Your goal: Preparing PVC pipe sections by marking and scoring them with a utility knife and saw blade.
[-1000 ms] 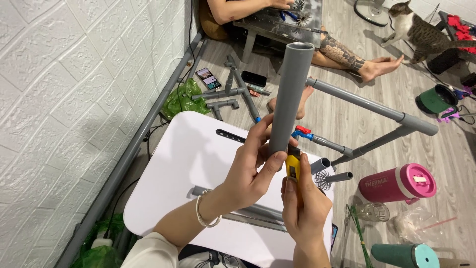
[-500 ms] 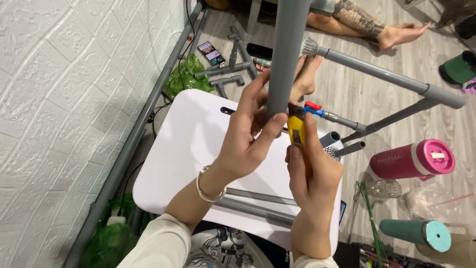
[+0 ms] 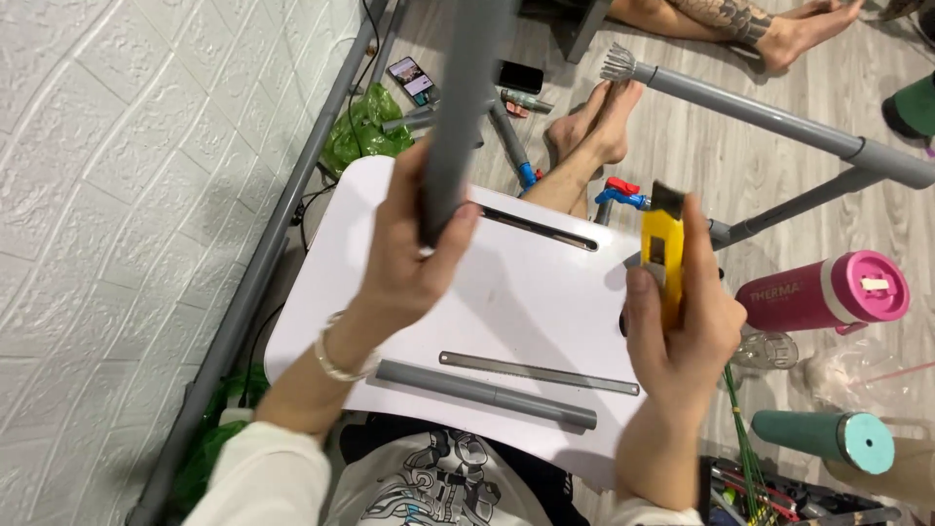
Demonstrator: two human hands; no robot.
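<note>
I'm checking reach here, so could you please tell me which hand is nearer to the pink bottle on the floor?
Right. The right hand, holding a yellow cutter, sits just beside the pink bottle. The left hand grips a grey pipe across the white table.

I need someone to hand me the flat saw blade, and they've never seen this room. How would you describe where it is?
Look at the white lap table. Near its front edge lie two long things side by side: a round grey pipe and, just behind it, the saw blade, the thin, flat metal strip.
</note>
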